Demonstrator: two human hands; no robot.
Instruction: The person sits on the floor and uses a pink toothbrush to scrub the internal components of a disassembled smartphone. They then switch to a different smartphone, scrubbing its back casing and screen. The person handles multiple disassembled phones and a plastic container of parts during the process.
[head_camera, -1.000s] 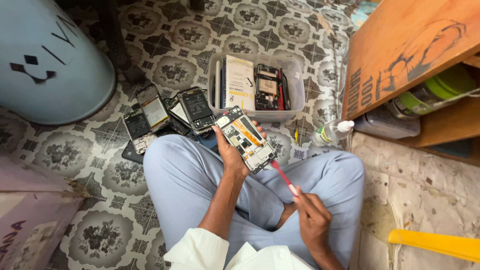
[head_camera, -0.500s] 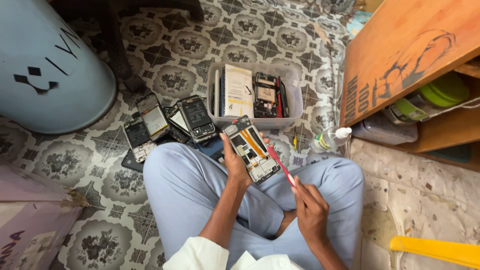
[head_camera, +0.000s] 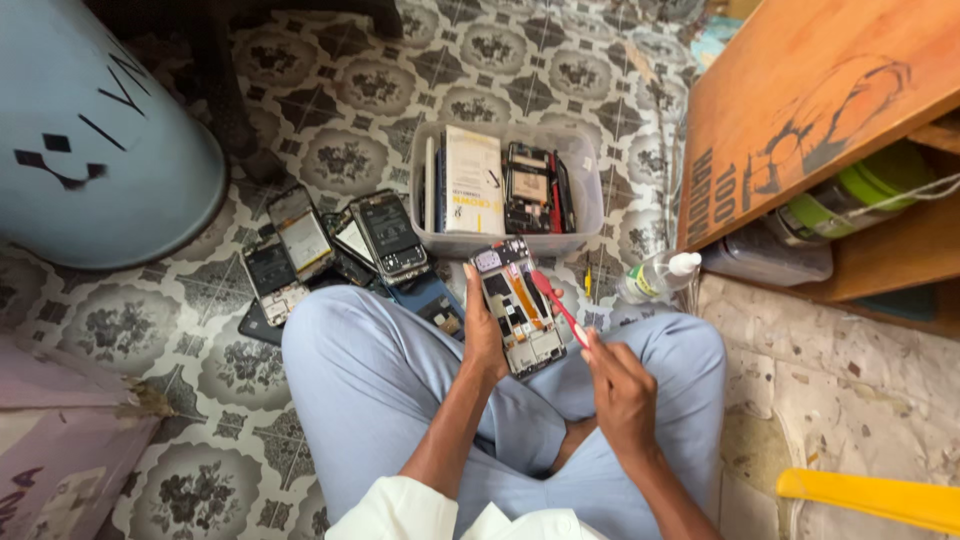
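I sit cross-legged on a patterned tile floor. My left hand (head_camera: 487, 335) grips an opened phone (head_camera: 517, 305) with its back cover off, its circuit boards and an orange flex strip exposed, held upright over my knees. My right hand (head_camera: 620, 385) holds a thin red tool (head_camera: 556, 304) like a toothbrush, its tip resting on the upper right of the phone's insides.
A clear plastic tub (head_camera: 590, 200) of phone parts and a booklet stands just ahead. Several dismantled phones (head_camera: 330, 240) lie at the left. A blue barrel (head_camera: 90, 130), a small bottle (head_camera: 655, 277), a wooden shelf (head_camera: 810, 100) and a yellow bar (head_camera: 870, 497) surround me.
The right hand has risen and brought the red tool up onto the phone's upper part. The left hand has turned the phone more upright.
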